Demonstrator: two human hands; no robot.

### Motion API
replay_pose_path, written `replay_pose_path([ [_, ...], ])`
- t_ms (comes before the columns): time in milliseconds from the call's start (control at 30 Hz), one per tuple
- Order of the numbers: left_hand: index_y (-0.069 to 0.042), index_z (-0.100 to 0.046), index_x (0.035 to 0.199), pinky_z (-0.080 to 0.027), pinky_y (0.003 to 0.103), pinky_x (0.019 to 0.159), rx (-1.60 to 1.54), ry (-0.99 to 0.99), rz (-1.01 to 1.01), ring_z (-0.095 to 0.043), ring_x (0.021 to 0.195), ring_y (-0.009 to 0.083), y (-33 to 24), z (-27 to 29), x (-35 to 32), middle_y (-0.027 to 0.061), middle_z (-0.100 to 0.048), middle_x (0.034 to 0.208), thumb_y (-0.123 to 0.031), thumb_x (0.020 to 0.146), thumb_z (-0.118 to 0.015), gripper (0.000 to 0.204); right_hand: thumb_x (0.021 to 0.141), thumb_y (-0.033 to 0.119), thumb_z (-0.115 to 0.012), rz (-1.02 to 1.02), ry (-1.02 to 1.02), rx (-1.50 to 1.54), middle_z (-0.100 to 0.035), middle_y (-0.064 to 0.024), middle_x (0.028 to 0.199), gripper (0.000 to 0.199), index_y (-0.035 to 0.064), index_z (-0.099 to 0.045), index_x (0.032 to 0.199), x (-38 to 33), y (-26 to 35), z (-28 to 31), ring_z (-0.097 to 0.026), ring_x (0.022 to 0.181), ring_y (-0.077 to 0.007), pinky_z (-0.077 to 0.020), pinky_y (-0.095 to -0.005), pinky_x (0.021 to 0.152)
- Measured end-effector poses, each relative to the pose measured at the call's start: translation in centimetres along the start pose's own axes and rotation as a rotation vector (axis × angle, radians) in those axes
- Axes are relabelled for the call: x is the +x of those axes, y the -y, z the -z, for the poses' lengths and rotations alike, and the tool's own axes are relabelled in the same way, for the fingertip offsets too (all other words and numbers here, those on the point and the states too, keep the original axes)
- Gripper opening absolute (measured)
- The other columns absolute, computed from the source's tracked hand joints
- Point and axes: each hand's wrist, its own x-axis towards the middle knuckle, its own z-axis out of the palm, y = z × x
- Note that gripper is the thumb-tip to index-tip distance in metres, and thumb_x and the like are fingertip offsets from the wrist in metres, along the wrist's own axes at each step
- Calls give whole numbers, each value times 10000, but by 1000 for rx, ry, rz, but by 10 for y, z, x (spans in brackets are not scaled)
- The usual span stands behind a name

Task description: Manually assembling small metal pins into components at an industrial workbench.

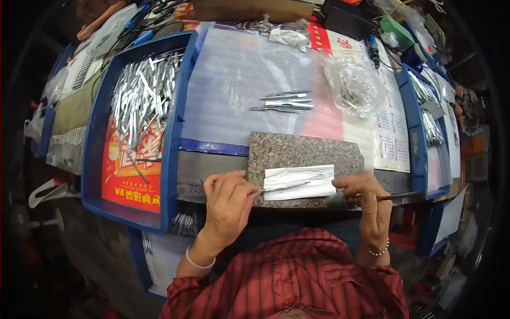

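Observation:
My left hand [227, 199] is closed, pinching the left end of a slim pointed metal piece [289, 186] that looks like tweezers. This piece lies over a white pad [324, 174] with grey smudges, which rests on a speckled stone slab [305, 146]. On the slab's right side, my right hand [369, 199] is closed around a tool with a thin brown handle [406, 196] sticking out to the right. A dark, blurred end [338, 201] shows left of that hand; its shape is unclear. My right index finger reaches the pad's right edge.
Several similar metal pieces [284, 102] lie on a plastic-covered sheet [228, 80] beyond the slab. A blue tray [172, 159] full of metal pieces stands left, another blue tray [449, 165] right. Coiled clear plastic [356, 87] lies far right. Another person's arm [101, 21] shows far left.

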Motion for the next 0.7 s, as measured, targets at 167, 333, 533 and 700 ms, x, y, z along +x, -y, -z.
replay_pose_path([
  [167, -40, -612, 890, -429, 406, 800, -127, -22, 17, -654, 862, 297, -24, 22, -10, 95, -634, 840, 31, 726, -725, 211, 1015, 95, -403, -349, 38, 436, -649, -137, 1053, 226, -10, -528, 1171, -15, -10, -15, -502, 620, -40, -390, -183, 551],
  [333, -26, -630, 869, -487, 375, 767, -194, -28, 61, -669, 825, 281, -42, 28, -28, 114, -662, 838, 52, 718, -736, 200, 940, 48, -587, -494, 180, 734, -681, -118, 791, 155, -26, -601, 1075, -21, -17, -32, -501, 510, -38, -393, -183, 430],
  [533, 3, -645, 890, -511, 336, 754, -321, 34, 254, -671, 835, 273, -52, 28, -48, 132, -673, 863, 62, 762, -708, 154, 909, 8, -633, -395, 186, 565, -687, -98, 844, 94, -43, -650, 985, -24, -18, -38, -686, 734, -134, -515, -222, 591],
  [700, 15, -660, 969, -501, 298, 725, -492, 134, 489, -663, 821, 220, -61, 32, -56, 121, -673, 877, 18, 834, -660, 135, 909, 16, -634, -311, 220, 481, -691, -95, 865, 106, -51, -653, 989, -35, -22, -43, -700, 777, -156, -541, -251, 681],
])
